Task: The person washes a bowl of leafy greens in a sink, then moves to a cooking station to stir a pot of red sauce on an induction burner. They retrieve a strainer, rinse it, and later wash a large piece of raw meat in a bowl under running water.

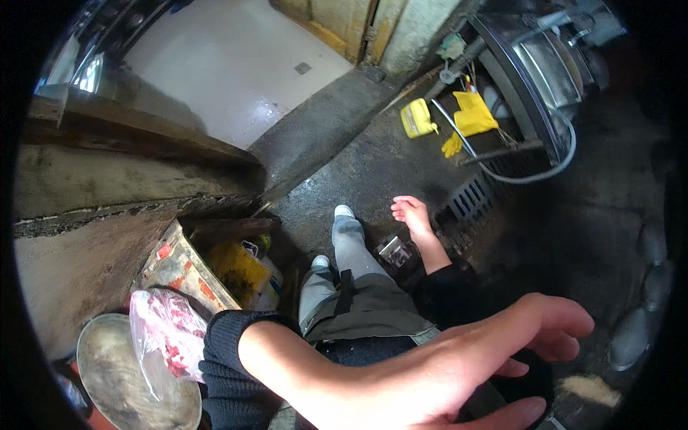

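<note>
My left hand (pixel 484 355) is large in the foreground, its forearm reaching across my body from a pushed-up black sleeve. Its fingers are apart and bent, and I see nothing in them. Smaller and farther off, my right hand (pixel 411 214) hangs beside my leg with loosely curled fingers and holds nothing visible. Near it lies a dark grey slotted plastic crate (pixel 470 200). A clear plastic bag (pixel 166 333) with pink and red contents rests on a round board (pixel 107 371) at lower left. I wear light trousers and an apron (pixel 371 306).
A wet concrete floor (pixel 344 161) meets a raised sill. A yellow jug (pixel 418 118), yellow cloth (pixel 474 114) and grey hose (pixel 537 176) are near a metal sink unit (pixel 548 70). A worn cabinet (pixel 185 269) and yellow container (pixel 236 269) stand left. A wooden door (pixel 344 21) is at the top.
</note>
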A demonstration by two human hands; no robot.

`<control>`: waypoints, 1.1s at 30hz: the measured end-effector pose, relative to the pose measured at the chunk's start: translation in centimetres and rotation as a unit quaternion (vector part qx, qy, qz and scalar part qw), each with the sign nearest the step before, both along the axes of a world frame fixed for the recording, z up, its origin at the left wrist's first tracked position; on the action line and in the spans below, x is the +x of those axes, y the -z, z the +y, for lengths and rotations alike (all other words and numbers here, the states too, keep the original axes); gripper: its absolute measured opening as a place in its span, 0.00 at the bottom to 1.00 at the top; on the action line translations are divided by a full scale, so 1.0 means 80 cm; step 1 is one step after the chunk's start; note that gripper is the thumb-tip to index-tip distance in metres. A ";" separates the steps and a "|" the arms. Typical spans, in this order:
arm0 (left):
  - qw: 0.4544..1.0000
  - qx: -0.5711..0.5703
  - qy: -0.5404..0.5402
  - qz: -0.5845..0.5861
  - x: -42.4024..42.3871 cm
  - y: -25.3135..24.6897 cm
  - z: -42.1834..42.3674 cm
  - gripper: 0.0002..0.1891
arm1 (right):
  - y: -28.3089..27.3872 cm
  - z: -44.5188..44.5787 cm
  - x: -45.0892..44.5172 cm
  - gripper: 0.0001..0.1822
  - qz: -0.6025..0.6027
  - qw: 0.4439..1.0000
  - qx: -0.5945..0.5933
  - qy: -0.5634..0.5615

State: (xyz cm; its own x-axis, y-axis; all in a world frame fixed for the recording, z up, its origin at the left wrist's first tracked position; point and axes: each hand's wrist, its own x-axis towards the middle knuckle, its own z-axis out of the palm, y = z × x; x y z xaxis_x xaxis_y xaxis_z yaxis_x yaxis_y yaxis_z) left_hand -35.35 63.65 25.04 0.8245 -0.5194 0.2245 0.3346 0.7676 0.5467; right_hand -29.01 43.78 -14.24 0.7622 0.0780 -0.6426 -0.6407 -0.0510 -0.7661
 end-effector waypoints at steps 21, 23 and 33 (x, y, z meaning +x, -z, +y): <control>0.903 0.009 -0.430 -0.018 0.000 -0.062 0.161 0.22 | -0.005 0.076 0.186 0.11 0.127 0.974 -0.092 -0.162; 0.834 -0.025 -0.547 -0.073 0.020 -0.057 0.168 0.20 | 0.015 0.087 0.209 0.11 0.119 0.972 -0.065 -0.193; 0.814 -0.083 -0.572 0.062 0.016 -0.111 0.223 0.26 | -0.008 0.228 0.287 0.10 -0.017 0.949 -0.015 -0.315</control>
